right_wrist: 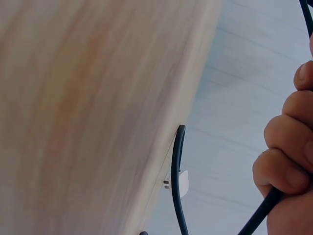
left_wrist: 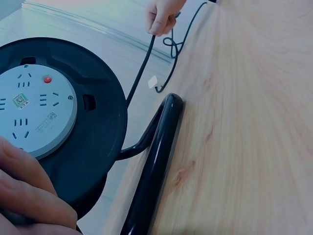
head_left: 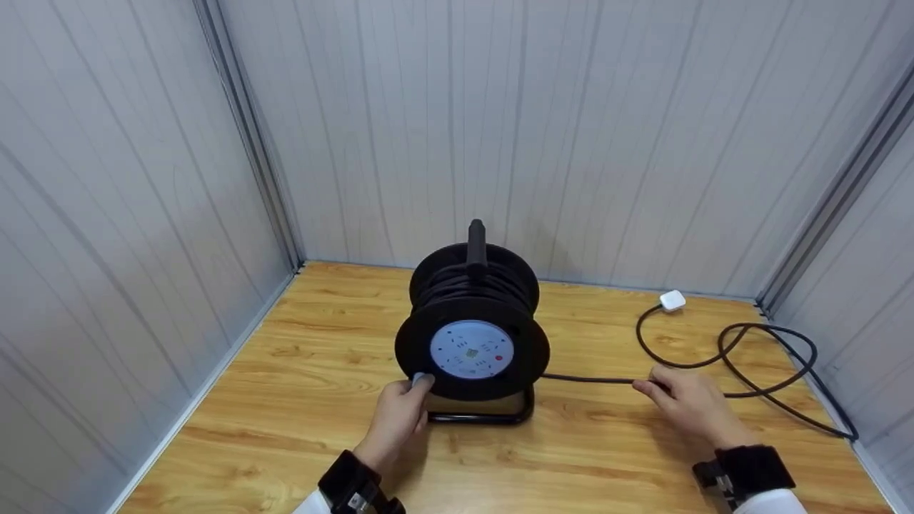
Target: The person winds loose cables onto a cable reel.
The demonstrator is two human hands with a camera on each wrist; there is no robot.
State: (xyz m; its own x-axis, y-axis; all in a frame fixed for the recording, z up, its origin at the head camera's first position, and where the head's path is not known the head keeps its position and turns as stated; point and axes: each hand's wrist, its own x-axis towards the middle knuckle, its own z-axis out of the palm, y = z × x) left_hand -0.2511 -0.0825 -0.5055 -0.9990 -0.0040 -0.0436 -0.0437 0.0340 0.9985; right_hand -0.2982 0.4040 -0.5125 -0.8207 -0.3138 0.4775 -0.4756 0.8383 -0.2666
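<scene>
A black cable reel (head_left: 473,307) stands on the wooden table, dark cable wound between its two discs. Its front disc carries a round white socket panel (head_left: 472,350) with a red button (left_wrist: 47,79). At the disc's lower left edge, my left hand (head_left: 401,412) grips a small grey knob (head_left: 421,377), mostly covered by the thumb and fingers. To the right of the reel, my right hand (head_left: 689,400) holds the black cable (head_left: 589,379), which runs from the reel into the curled fingers (right_wrist: 288,132).
Beyond my right hand the loose cable (head_left: 803,368) lies in loops up to the right wall. It ends in a white plug (head_left: 672,300) near the back wall (head_left: 571,143). The reel's black tube stand (left_wrist: 155,161) rests on the table (head_left: 307,343).
</scene>
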